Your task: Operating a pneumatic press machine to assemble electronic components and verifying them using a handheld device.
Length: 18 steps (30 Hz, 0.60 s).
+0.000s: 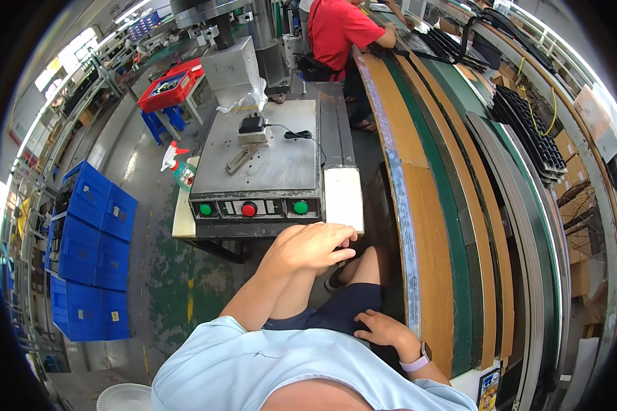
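The white board (343,197) lies at the right front corner of the press (281,172), and the sitter's left hand (314,245) is at its near edge, fingers curled; I can't tell from here whether they grip anything. The right hand (385,329), well back from the press, rests on the lap, relaxed, fingers spread, grasping nothing.

On top of the press, toward its back, a black adapter (251,125) sits on a metal block (254,139), its cable (297,135) bundled to the right. A slotted bracket (240,160) lies nearer the press's front, which carries two green buttons (301,207) with a red one (249,209) between.

Just left of the press stands a spray bottle (184,175); farther left, blue bins (92,253). Right of the press runs a long bench (435,260); behind the press, on the right, is a co-worker in a red shirt (345,33).
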### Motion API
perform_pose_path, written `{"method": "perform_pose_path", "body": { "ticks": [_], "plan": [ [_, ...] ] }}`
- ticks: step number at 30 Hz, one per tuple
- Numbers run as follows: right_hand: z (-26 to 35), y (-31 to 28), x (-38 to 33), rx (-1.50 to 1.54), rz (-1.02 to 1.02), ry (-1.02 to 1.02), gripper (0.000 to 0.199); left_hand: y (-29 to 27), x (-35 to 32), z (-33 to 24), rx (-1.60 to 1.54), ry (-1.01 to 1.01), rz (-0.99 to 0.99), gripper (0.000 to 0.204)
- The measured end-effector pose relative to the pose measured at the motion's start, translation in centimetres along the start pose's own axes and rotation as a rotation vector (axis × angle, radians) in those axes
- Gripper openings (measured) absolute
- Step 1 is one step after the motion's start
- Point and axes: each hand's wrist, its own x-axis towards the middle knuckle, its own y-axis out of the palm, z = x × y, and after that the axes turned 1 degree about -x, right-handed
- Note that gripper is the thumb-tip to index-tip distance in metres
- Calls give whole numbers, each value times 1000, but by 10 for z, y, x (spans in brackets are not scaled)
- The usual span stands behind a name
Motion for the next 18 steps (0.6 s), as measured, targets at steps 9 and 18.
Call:
{"method": "perform_pose_path", "body": {
  "ticks": [9,18],
  "plan": [
    [-2,7,0,2,-4,-16,42,4,0,1,-9,4,53,27],
    [-2,4,1,-4,17,10,42,3,-1,-2,39,35,-28,26]
  ]
}}
